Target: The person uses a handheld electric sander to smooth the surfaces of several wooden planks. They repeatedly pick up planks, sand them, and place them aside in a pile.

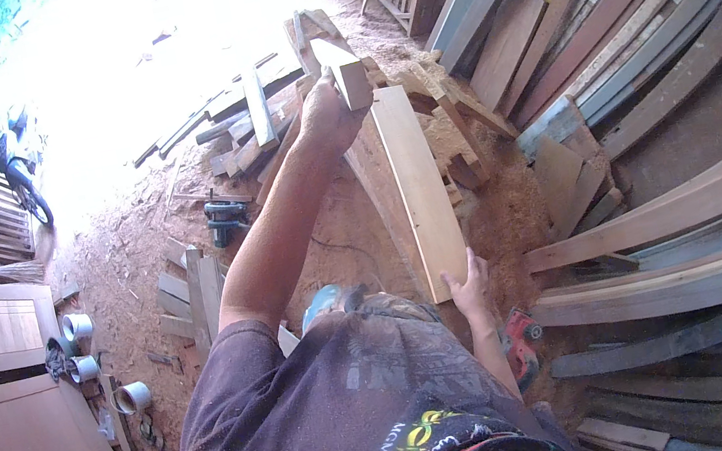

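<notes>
Left hand (327, 115) is clamped on the far end of the plank (412, 187); near end is gripped by right hand (469, 289).

Long planks (627, 34) are seen leaned in a row at the upper right, and curved timbers (668, 215) are stacked below them at the right. A sawdust-covered floor (125, 257) is strewn with short offcuts (190, 294). A panelled wooden door (3, 385) is laid flat at the left, with three white cups (101, 368) beside it. A bicycle (13, 166) is parked at the upper left, near a broom (3, 274). A red power tool (522, 342) is partly hidden at lower centre.
</notes>
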Demonstrator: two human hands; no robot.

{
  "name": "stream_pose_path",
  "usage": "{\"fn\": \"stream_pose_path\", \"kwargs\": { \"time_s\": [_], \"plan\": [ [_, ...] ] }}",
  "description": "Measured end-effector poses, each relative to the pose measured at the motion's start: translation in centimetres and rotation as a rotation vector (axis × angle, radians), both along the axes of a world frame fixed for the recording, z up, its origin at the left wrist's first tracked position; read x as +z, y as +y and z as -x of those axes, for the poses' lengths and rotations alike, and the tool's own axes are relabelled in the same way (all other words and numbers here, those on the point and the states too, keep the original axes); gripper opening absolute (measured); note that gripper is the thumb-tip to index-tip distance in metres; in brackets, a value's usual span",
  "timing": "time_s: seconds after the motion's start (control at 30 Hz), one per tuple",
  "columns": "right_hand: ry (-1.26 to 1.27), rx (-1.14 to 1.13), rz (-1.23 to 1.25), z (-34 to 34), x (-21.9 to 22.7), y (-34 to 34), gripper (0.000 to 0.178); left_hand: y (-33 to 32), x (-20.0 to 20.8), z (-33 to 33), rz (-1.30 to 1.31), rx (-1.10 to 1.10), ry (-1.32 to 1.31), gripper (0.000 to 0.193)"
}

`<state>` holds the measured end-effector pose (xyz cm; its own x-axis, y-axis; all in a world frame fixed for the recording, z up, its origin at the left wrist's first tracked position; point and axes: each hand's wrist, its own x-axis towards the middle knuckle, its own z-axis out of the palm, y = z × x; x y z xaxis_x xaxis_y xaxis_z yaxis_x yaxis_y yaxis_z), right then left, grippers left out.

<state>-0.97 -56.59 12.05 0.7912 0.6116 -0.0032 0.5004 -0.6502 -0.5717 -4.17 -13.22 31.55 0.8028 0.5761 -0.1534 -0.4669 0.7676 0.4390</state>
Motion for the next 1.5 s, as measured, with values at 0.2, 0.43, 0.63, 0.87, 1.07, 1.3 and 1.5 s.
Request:
{"fn": "stream_pose_path", "kwargs": {
  "time_s": [0.2, 0.43, 0.63, 0.87, 1.07, 1.3, 1.5],
  "plan": [
    [0.032, -0.025, 0.039, 0.6, 1.4, 0.6, 0.091, 0.6, -0.9, -0.1, 0.004, -0.021, -0.009, 0.038],
    [0.047, -0.044, 0.004, 0.5, 1.2, 0.6, 0.086, -0.3, 0.7, 0.2, 0.031, 0.014, 0.023, 0.038],
    [-0.042, -0.109, 0.045, 1.4, 6.2, -2.9, 0.074, -4.3, -3.5, 2.6, -0.349, -0.291, 0.342, 0.057],
    [-0.093, -0.273, 0.171, 5.0, 13.1, -10.9, 0.065, -13.6, -19.6, 3.6, -0.485, -0.209, 0.761, 0.09],
    [-0.097, -0.54, 0.148, 8.7, 14.6, -15.2, 0.057, -14.7, -24.7, 0.4, -0.877, -0.27, 1.103, 0.13],
    [0.948, -0.825, -0.452, 9.9, 13.1, -20.1, 0.063, -14.2, -28.1, 0.5, -0.975, -0.316, 1.094, 0.128],
    [0.74, -0.909, -0.443, 10.0, 16.6, -13.7, 0.063, -12.5, -23.8, 3.9, -0.441, -0.148, 0.724, 0.09]
  ]
}}
